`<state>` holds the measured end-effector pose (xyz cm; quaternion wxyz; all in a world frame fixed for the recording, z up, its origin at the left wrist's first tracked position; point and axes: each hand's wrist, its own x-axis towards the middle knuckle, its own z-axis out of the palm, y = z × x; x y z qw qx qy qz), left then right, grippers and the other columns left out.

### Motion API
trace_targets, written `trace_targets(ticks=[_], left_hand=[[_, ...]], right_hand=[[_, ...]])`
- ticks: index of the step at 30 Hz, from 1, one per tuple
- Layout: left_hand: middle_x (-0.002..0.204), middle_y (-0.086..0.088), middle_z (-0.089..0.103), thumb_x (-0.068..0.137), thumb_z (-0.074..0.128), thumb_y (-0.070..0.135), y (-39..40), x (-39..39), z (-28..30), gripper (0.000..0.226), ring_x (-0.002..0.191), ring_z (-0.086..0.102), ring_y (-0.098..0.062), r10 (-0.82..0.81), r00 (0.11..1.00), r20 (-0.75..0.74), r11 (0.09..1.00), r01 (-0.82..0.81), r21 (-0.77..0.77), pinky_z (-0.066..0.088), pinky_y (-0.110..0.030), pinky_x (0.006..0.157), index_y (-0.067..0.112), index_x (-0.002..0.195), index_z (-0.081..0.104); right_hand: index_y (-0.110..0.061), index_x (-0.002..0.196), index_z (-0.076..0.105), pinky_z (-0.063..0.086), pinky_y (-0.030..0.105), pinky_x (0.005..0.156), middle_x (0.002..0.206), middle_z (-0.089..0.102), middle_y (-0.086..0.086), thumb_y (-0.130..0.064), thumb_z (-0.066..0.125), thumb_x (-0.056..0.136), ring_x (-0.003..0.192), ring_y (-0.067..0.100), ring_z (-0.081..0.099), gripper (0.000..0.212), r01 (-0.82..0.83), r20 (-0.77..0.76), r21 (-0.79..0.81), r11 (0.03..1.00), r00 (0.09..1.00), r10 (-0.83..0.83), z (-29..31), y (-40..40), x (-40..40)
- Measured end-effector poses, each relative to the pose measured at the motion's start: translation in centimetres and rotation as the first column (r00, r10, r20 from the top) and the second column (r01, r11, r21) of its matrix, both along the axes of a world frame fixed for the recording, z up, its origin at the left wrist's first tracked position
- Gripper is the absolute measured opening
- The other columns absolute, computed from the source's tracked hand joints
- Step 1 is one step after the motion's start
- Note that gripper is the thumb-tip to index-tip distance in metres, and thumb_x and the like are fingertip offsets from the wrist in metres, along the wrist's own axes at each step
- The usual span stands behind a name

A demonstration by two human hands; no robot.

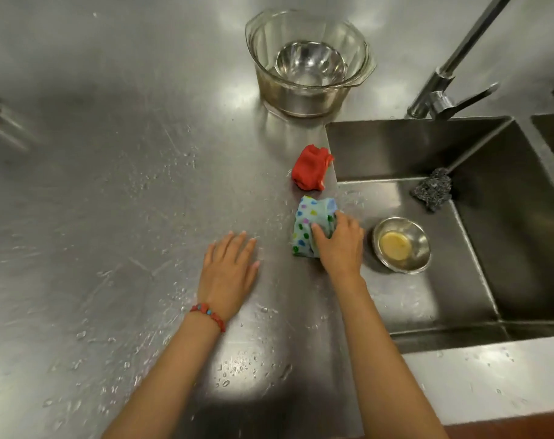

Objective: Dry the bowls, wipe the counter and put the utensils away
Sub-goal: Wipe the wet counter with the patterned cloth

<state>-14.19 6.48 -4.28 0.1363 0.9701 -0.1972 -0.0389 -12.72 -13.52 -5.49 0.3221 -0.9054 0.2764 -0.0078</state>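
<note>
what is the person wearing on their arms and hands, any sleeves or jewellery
Both forearms are bare, with no sleeves in view and no gloves. The left hand has a red beaded bracelet at the wrist, with a few turquoise beads among the red. The right hand shows no rings, watch or bracelet.

My right hand (340, 245) grips the cloth (310, 228) at the sink's (396, 147) left edge; my left hand (229, 269) lies flat on the counter (111, 185) beside it.

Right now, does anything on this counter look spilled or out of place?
Yes. Water droplets are scattered over the steel counter, unwiped. The right hand grips the spotted cloth near the sink edge.
</note>
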Motion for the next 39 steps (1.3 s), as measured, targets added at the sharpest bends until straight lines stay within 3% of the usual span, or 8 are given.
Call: trace_targets(ticks=[8,12,16,22,27,32,35,39], left_hand=[[0.116,-0.021,0.063,0.085,0.034,0.032,1.8,0.3,0.4,0.05,0.108,0.058,-0.04,0.075,0.997,-0.007,0.997,-0.075,-0.006,0.043,-0.057,0.089,0.001,0.111,0.063],[0.12,-0.023,0.06,0.085,0.032,0.033,4.8,0.2,0.6,0.053,0.112,0.055,-0.042,0.134,0.991,-0.023,0.99,-0.134,-0.034,0.04,-0.057,0.093,0.0,0.115,0.061],[0.121,-0.023,0.06,0.086,0.031,0.034,9.4,-0.2,1.0,0.053,0.113,0.054,-0.041,0.207,0.978,-0.005,0.977,-0.207,-0.05,0.04,-0.056,0.094,0.001,0.115,0.061],[0.118,-0.024,0.061,0.085,0.034,0.032,19.5,-1.1,0.6,0.052,0.11,0.056,-0.043,0.265,0.964,0.022,0.963,-0.263,-0.06,0.043,-0.058,0.091,-0.001,0.112,0.062],[0.114,-0.025,0.063,0.085,0.039,0.028,26.2,-1.1,-0.1,0.046,0.106,0.058,-0.043,0.236,0.971,0.02,0.971,-0.235,-0.05,0.046,-0.058,0.086,-0.002,0.109,0.064],[0.11,-0.028,0.064,0.074,0.06,0.017,29.3,-0.8,-1.5,0.038,0.101,0.06,-0.046,0.183,0.983,0.02,0.982,-0.182,-0.04,0.047,-0.059,0.081,-0.004,0.105,0.065],[0.118,-0.027,0.06,0.077,0.069,0.014,30.1,-0.7,-2.4,0.038,0.109,0.055,-0.045,0.197,0.98,-0.012,0.978,-0.197,-0.072,0.044,-0.059,0.088,-0.002,0.111,0.063],[0.125,-0.026,0.056,0.078,0.071,0.012,30.6,-0.8,-3.1,0.042,0.116,0.051,-0.045,0.216,0.975,-0.056,0.974,-0.219,-0.061,0.039,-0.061,0.094,-0.001,0.116,0.06]], right_hand=[[-0.009,0.118,0.055,0.049,0.032,0.082,0.116,0.062,0.013,-0.015,0.073,0.073,0.1,0.027,0.06,0.049,0.202,0.007,0.361,0.911,0.976,-0.219,0.9,0.0,1.8],[-0.017,0.108,0.059,0.046,0.009,0.055,0.098,0.061,0.002,-0.014,0.075,0.072,0.074,0.006,0.059,0.039,0.15,0.097,0.502,0.852,0.969,-0.228,2.1,3.9,0.8],[-0.014,0.108,0.06,0.052,0.027,0.073,0.097,0.059,0.002,-0.009,0.075,0.073,0.084,0.015,0.059,0.039,0.043,0.123,0.616,0.787,0.981,-0.149,2.2,11.2,0.1],[-0.016,0.107,0.062,0.049,0.022,0.069,0.096,0.061,-0.001,-0.013,0.076,0.072,0.087,0.014,0.06,0.038,-0.014,0.121,0.619,0.785,0.99,-0.078,0.7,22.8,-1.3],[-0.013,0.109,0.061,0.042,0.024,0.078,0.105,0.062,0.011,-0.014,0.074,0.073,0.095,0.023,0.057,0.038,-0.01,0.147,0.431,0.902,0.987,-0.059,-0.2,29.4,-2.8],[-0.015,0.129,0.049,0.027,0.051,0.107,0.142,0.041,0.016,-0.021,0.062,0.085,0.132,0.039,0.034,0.047,-0.186,0.183,-0.315,0.931,0.95,0.251,-1.0,32.6,-4.1],[-0.023,0.139,0.037,0.007,0.046,0.116,0.152,0.026,0.006,-0.031,0.046,0.093,0.142,0.032,0.016,0.047,-0.434,-0.015,-0.333,0.837,0.89,0.455,-2.2,33.5,-3.4],[-0.02,0.136,0.042,0.015,0.048,0.115,0.146,0.038,0.008,-0.027,0.045,0.093,0.138,0.031,0.026,0.043,-0.412,-0.002,-0.376,0.83,0.896,0.444,-2.9,32.8,-0.2]])
